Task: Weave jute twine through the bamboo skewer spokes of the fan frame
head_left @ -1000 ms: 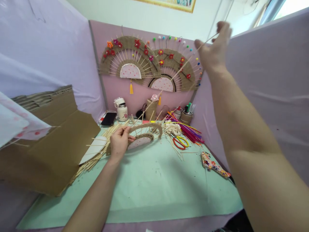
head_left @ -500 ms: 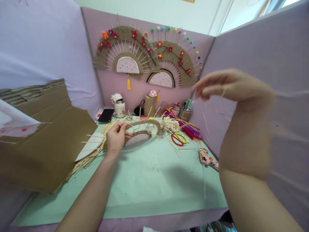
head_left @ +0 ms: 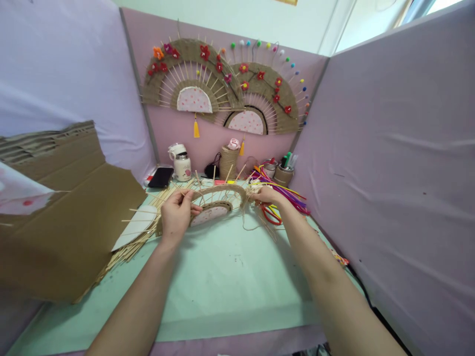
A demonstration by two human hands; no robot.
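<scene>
One green table point(head_left: 230, 277) is spread beneath the unfinished fan point(head_left: 213, 213). A cardboard sheet point(head_left: 63, 222) is placed to the fan's left, and two decorated fans point(head_left: 234, 79) are hung above and behind it. Sticks point(head_left: 129, 249) are piled between sheet and fan. The fan's left rim is pinched by the left hand point(head_left: 175, 215); beside its right end, the right hand point(head_left: 264, 195) is placed, its grip untellable because the fingertips are hidden. Behind the fan, a twine spool point(head_left: 229, 163) is stood; right of it, scissors point(head_left: 272, 216) are partly covered by the right wrist.
</scene>
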